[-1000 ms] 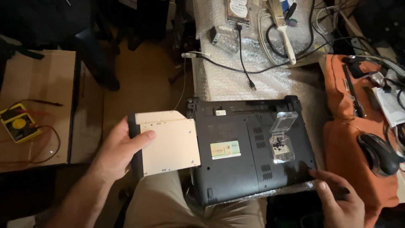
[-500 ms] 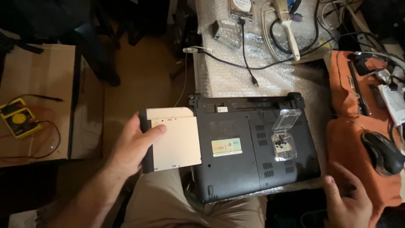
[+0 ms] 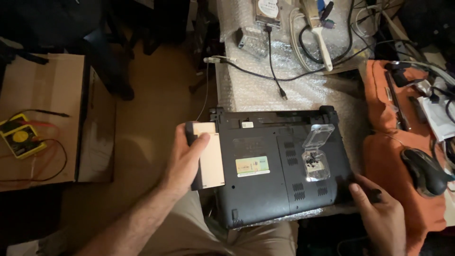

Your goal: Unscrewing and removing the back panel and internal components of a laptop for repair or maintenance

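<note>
A black laptop (image 3: 275,189) lies upside down, its near edge over my lap. My left hand (image 3: 186,159) grips a flat cream-coloured optical drive (image 3: 212,161) by its black outer edge, and the drive sits partly inside the laptop's left side. My right hand (image 3: 377,213) rests on the laptop's near right corner, thumb on the base. A small clear plastic box (image 3: 316,159) with tiny black screws lies open on the laptop's underside. A pale sticker (image 3: 252,166) marks the middle of the base.
Bubble wrap (image 3: 294,85) covers the table behind the laptop, with cables, a brush and a hard drive on it. An orange cloth (image 3: 393,147) at right holds a black mouse (image 3: 424,171) and tools. A cardboard box (image 3: 42,95) at left carries a yellow multimeter (image 3: 20,138).
The drive has slid rightward into the laptop's side, so less of it sticks out. My left hand followed it. My right hand stays at the near right corner.
</note>
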